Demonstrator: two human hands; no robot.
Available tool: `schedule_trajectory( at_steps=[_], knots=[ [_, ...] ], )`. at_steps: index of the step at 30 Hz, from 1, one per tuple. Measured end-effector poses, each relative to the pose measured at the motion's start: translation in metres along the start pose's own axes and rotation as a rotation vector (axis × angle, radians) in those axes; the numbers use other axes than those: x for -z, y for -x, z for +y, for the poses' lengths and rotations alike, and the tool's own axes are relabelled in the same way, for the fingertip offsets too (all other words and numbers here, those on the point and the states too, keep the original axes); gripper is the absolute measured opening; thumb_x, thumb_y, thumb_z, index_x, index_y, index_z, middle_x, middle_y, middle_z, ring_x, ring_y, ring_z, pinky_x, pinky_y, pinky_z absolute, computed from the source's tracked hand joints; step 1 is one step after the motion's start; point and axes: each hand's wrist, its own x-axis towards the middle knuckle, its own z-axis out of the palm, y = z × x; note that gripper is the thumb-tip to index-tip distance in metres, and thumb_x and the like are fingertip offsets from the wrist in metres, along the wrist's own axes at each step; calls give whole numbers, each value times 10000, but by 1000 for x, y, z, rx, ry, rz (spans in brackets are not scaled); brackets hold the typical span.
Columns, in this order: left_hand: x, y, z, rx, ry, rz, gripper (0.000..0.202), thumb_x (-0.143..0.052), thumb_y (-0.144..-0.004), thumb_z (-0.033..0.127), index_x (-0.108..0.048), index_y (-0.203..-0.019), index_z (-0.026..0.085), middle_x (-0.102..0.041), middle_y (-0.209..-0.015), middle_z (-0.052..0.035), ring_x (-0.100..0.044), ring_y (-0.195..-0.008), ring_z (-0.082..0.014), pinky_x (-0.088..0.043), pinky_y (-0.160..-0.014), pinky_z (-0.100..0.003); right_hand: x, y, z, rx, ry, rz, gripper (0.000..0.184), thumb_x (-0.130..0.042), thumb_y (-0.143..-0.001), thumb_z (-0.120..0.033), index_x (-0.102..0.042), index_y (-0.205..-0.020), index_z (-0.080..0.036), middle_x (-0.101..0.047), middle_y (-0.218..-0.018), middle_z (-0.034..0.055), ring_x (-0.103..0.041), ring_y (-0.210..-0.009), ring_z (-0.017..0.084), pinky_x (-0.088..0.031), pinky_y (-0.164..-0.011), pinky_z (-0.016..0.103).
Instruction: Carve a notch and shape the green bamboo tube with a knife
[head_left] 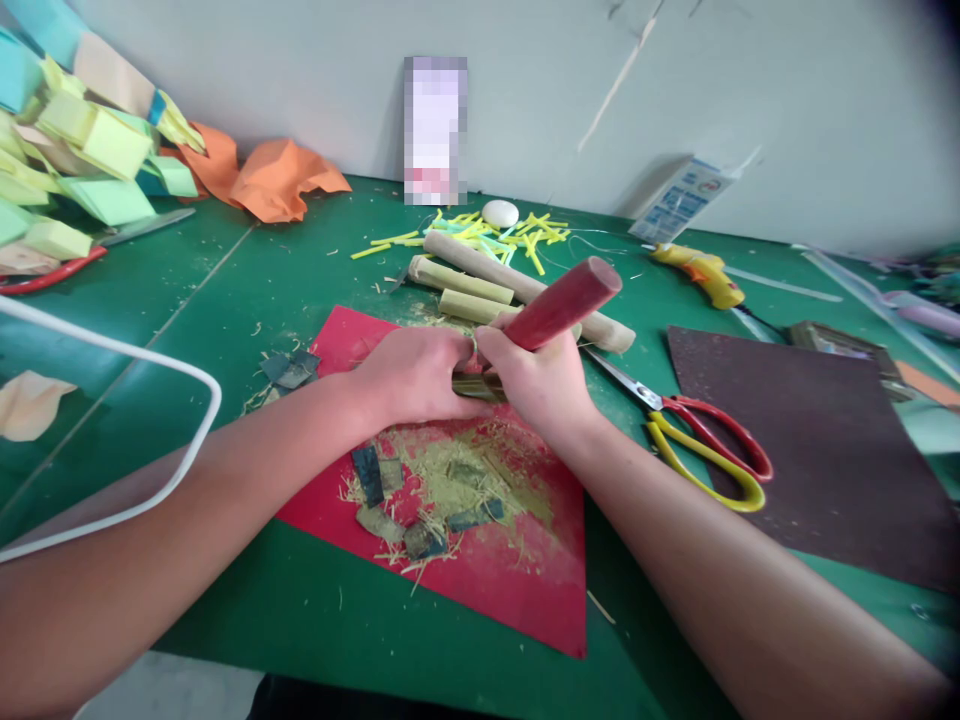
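Observation:
My right hand (544, 385) is closed round a thick red wooden handle (566, 303), which points up and to the right; the tool's working end is hidden. Close beside it, my left hand (412, 375) grips a greenish-brown bamboo piece (480, 386), mostly covered by the fingers. Both hands are over a red sheet (525, 590) strewn with sawdust (465, 480), splinters and dark scraps of sandpaper (424, 540). Just beyond the hands lie bamboo tubes (465, 278) and a long pale stick (611, 330).
Red-and-yellow scissors (709, 440) lie at the right beside a dark brown sheet (810, 450). A yellow glue gun (701, 275) sits farther back. Yellow paper strips (536, 245) and a white egg-shaped object (500, 213) are near the wall. Folded papers (97, 140) crowd the left; a white cable-like loop (202, 430) crosses my left forearm.

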Motion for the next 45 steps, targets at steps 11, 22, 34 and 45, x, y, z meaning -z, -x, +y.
schedule_trajectory(
  at_steps=[11,22,34,45],
  knots=[
    [3,0,0,6,33,-33,370,-660,-741,579,-695,-858,230,-736,-890,-45,-681,-833,-248,-423,-631,-299,-2,6,-2,15,47,-37,206,-569,-713,-188,-467,-535,-200,-488,-533,-38,-434,-530,100,-371,-516,272],
    [3,-3,2,29,-28,-38,414,-659,-722,629,-655,-779,219,-702,-787,-47,-641,-728,-220,-376,-582,-293,2,3,-6,-2,-74,24,235,-560,-736,-160,-502,-509,-190,-508,-505,-35,-452,-502,91,-369,-481,248],
    [3,-2,-1,23,35,-36,385,-670,-723,574,-694,-852,213,-735,-874,-59,-679,-838,-256,-405,-623,-295,-2,6,-4,50,49,-25,195,-562,-723,-184,-491,-542,-195,-528,-558,-27,-478,-545,104,-403,-538,269],
    [2,-4,-2,48,-6,-33,416,-667,-706,613,-646,-760,201,-676,-751,-40,-616,-696,-207,-336,-562,-287,3,6,-2,31,-78,73,228,-547,-723,-176,-475,-507,-199,-457,-500,-41,-411,-509,92,-344,-488,258]
  ],
)
